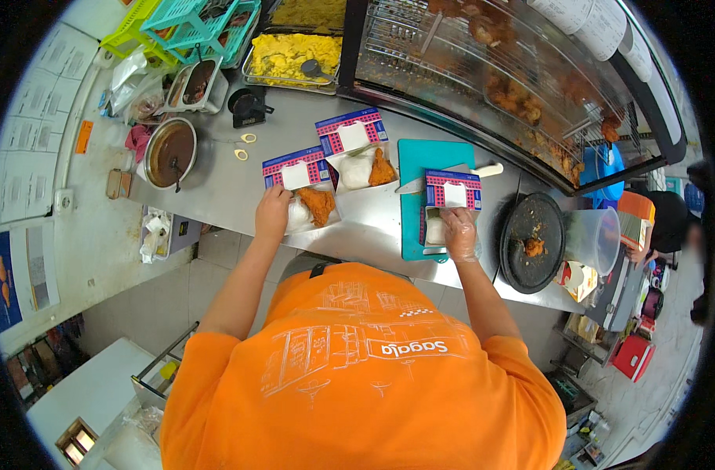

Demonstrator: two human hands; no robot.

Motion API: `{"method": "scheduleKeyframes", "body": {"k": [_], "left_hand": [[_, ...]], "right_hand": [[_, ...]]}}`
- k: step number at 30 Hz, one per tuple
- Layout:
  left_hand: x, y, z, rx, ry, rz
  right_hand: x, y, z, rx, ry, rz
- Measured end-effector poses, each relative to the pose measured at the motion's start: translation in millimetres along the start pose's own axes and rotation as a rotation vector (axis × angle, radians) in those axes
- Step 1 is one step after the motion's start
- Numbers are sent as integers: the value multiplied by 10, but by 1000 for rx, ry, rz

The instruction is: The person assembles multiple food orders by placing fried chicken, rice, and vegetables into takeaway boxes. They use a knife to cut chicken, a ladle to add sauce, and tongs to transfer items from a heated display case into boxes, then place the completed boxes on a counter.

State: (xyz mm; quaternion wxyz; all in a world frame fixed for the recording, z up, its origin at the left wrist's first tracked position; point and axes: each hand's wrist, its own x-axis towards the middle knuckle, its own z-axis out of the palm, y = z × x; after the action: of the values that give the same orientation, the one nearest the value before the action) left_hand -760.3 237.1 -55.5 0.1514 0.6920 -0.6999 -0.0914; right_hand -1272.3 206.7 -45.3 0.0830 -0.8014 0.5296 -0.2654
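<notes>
Three printed pink-and-blue cardboard meal boxes with raised lids stand on the steel counter. At the left box point(296, 168), my bare left hand point(273, 210) pinches the side edge; white rice and a piece of fried chicken point(317, 205) lie inside. Behind it, another box point(350, 133) holds wrapped rice point(356, 171) and a fried drumstick point(382, 168). My right hand point(460, 233), in a clear plastic glove, is closed at the inner edge of the right box point(452, 188), over its white contents. That box rests on a teal cutting board point(412, 227); a white-handled knife point(487, 169) lies behind it.
Right of the board sit a round black dish point(531, 270) with a fried piece and a clear plastic tub point(594, 239). A glass display cabinet point(483, 86) of fried chicken stands behind. At left are a sauce pot point(171, 153), scissors point(244, 147) and a tray of yellow food point(295, 59).
</notes>
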Motion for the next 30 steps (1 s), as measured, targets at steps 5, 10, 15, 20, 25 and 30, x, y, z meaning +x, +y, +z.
{"method": "scheduleKeyframes", "body": {"k": [5,10,15,20,25,30], "left_hand": [[-127,125,28,-68,-14,-88],[-48,19,-28,-30,-175,-61],[360,-293,-42,64,-471,41],[315,-525,-152,-115,-313,-52],[284,-900,-299,-208,-206,69],[477,-1234,-500,-334,-261,118]], "right_hand": [[-28,155,26,74,23,-26],[289,-261,-271,-260,-411,254],[1113,-1304,-372,-116,-297,152],[2305,-2309,704,279,-235,84],[4083,-2452,2080,-151,-191,50],[4839,-2139,2672,-394,-659,160]]}}
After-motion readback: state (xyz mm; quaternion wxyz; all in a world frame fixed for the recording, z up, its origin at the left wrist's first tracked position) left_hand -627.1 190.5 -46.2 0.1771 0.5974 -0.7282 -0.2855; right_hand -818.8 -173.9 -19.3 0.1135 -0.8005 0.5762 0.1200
